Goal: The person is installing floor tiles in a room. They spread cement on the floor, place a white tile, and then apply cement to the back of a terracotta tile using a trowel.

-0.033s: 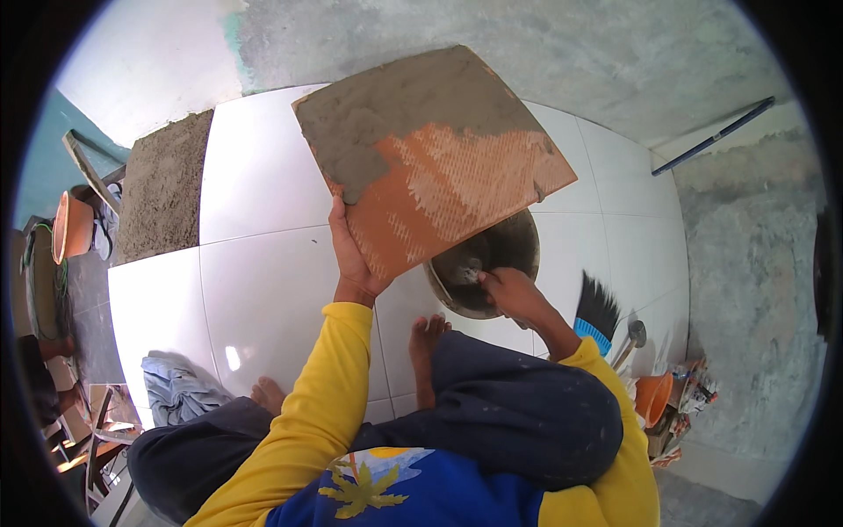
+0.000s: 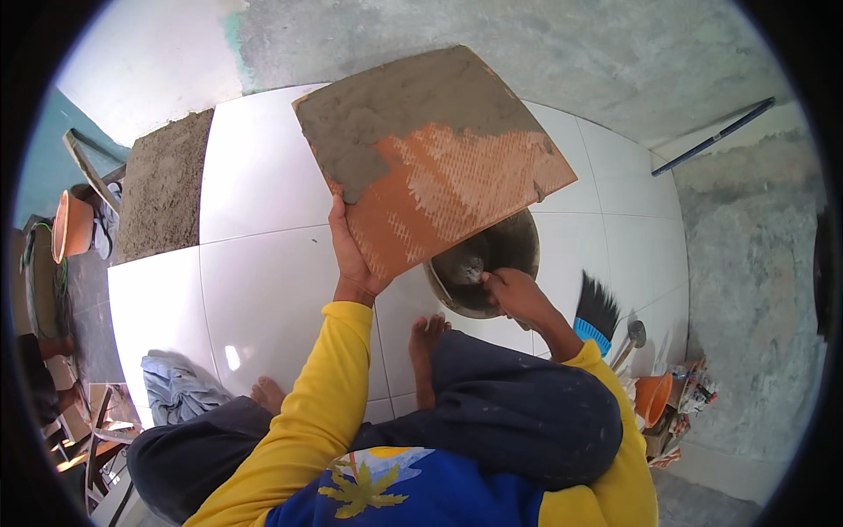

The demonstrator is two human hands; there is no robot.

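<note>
My left hand (image 2: 353,255) grips the near left corner of a large square tile (image 2: 439,158), which is tilted up with its ribbed orange back toward me. Wet grey mortar (image 2: 399,97) covers the far part and left side of that back; the near part is bare orange with a whitish smear. Under the tile's near right edge stands a dark bucket (image 2: 524,237), partly hidden by it. Inside the bucket's mouth, my right hand (image 2: 518,297) is closed on a mortar-smeared trowel (image 2: 471,270), most of which is hidden by the hand and the bucket's shadow.
White glossy tiles (image 2: 263,290) cover the floor. A rough mortar bed (image 2: 164,189) lies at far left beside an orange bucket (image 2: 73,227). On the right are a broom head (image 2: 597,312), a mallet (image 2: 636,334) and an orange container (image 2: 653,397). A grey cloth (image 2: 180,386) lies at left.
My right hand has shifted very slightly to the right with the trowel. The tile and my left hand stay in place.
</note>
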